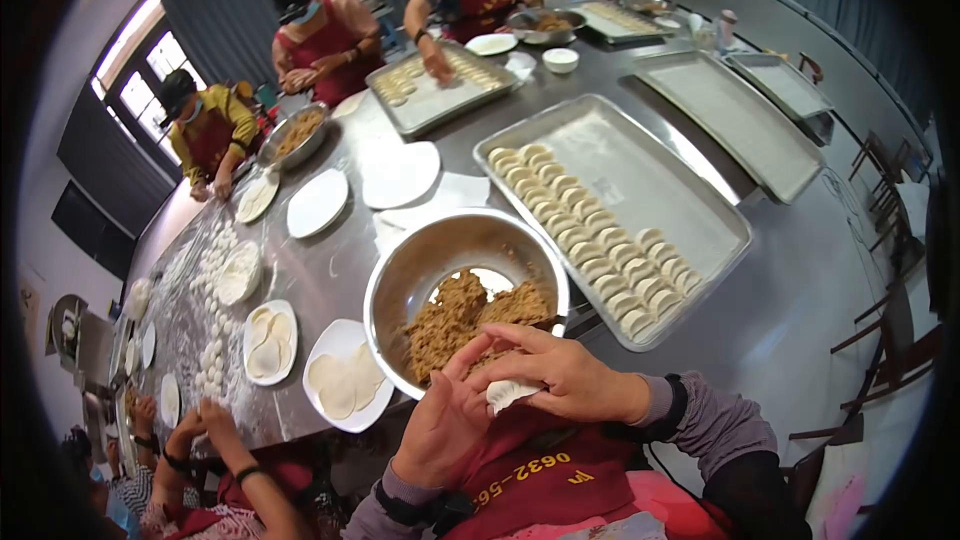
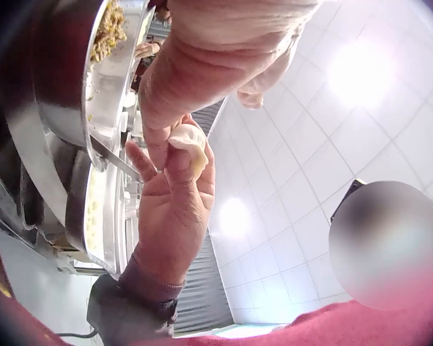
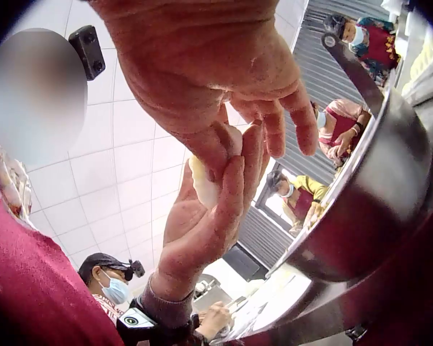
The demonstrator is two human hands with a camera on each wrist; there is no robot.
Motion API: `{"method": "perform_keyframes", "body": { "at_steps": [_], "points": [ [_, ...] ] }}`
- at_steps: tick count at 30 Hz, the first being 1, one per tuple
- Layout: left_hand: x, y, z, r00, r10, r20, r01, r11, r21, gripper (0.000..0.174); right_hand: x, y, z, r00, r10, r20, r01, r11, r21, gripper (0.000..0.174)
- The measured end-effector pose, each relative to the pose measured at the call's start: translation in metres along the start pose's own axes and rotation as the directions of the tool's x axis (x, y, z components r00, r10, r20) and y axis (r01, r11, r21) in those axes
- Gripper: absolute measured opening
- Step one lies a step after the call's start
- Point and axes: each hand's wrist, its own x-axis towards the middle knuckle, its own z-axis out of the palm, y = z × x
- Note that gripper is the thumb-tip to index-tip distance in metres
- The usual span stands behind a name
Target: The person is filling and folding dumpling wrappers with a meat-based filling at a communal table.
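Note:
A pale, pleated dumpling (image 1: 510, 394) sits between my two hands, above the apron and near the bowl's close edge. My right hand (image 1: 575, 375) pinches it, with the thumb against its side in the right wrist view. Palm up, my left hand (image 1: 445, 435) supports it on extended fingers, its thumb held away from the dumpling. The left wrist view shows the folded dumpling (image 2: 190, 140) at the right thumb. Just beyond the hands stands a steel bowl (image 1: 381, 285) of brown minced filling (image 1: 450, 315).
Right of the bowl, a metal tray (image 1: 640, 170) carries rows of dumplings (image 1: 600, 250). Left of it, a white plate (image 1: 340, 338) holds flat wrappers (image 1: 345, 380). Dough pieces (image 1: 212, 355) lie on the floured steel table (image 1: 315, 285). Other people work around it.

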Motion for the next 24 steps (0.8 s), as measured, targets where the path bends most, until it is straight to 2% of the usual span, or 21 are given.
{"method": "perform_keyframes", "body": {
  "at_steps": [1,4,5,7,8,9,11,13,16,19,22,24],
  "points": [
    [0.005,0.001,0.002,1.0,0.009,0.003,-0.009,1.0,0.012,0.086,0.0,-0.003,-0.006,0.999,0.032,-0.001,-0.032,0.998,0.058,0.033],
    [0.016,0.006,0.015,0.999,-0.029,-0.037,0.033,0.993,0.11,0.08,0.001,0.017,-0.037,0.992,-0.001,-0.124,-0.01,0.997,-0.081,0.034],
    [0.015,0.007,0.019,0.999,0.019,-0.04,-0.013,0.989,0.149,0.067,0.003,0.018,-0.054,0.967,0.189,-0.173,-0.187,0.982,0.026,0.033],
    [0.008,0.01,0.006,0.997,0.07,0.031,-0.073,0.99,0.124,0.059,0.006,0.039,-0.095,0.887,0.351,-0.299,-0.357,0.934,0.036,0.029],
    [0.002,0.013,-0.001,0.994,0.093,0.06,-0.099,0.989,0.111,0.055,0.007,0.06,-0.118,0.838,0.436,-0.328,-0.427,0.898,0.105,0.028],
    [-0.003,0.016,-0.004,0.989,0.145,0.022,-0.147,0.984,0.102,0.052,0.005,0.087,-0.142,0.781,0.519,-0.348,-0.489,0.854,0.176,0.027],
    [-0.016,0.022,-0.026,0.971,0.235,-0.044,-0.228,0.966,0.122,0.051,-0.01,0.146,-0.184,0.792,0.403,-0.458,-0.486,0.871,-0.075,0.02],
    [-0.027,0.028,-0.041,0.93,0.337,-0.144,-0.314,0.936,0.161,0.048,-0.029,0.196,-0.212,0.754,0.464,-0.464,-0.611,0.755,-0.238,0.023],
    [-0.043,0.034,-0.058,0.843,0.451,-0.292,-0.394,0.888,0.235,0.043,-0.037,0.223,-0.222,0.704,0.555,-0.443,-0.696,0.665,-0.271,0.024],
    [-0.051,0.039,-0.071,0.782,0.497,-0.377,-0.402,0.863,0.304,0.039,-0.032,0.23,-0.223,0.711,0.561,-0.424,-0.683,0.695,-0.225,0.023],
    [-0.056,0.041,-0.077,0.757,0.503,-0.418,-0.402,0.862,0.308,0.037,-0.025,0.223,-0.216,0.695,0.662,-0.283,-0.702,0.709,-0.068,0.025],
    [-0.055,0.041,-0.079,0.745,0.512,-0.428,-0.395,0.855,0.336,0.036,-0.027,0.228,-0.217,0.674,0.695,-0.25,-0.724,0.689,-0.035,0.027]
  ]
}}
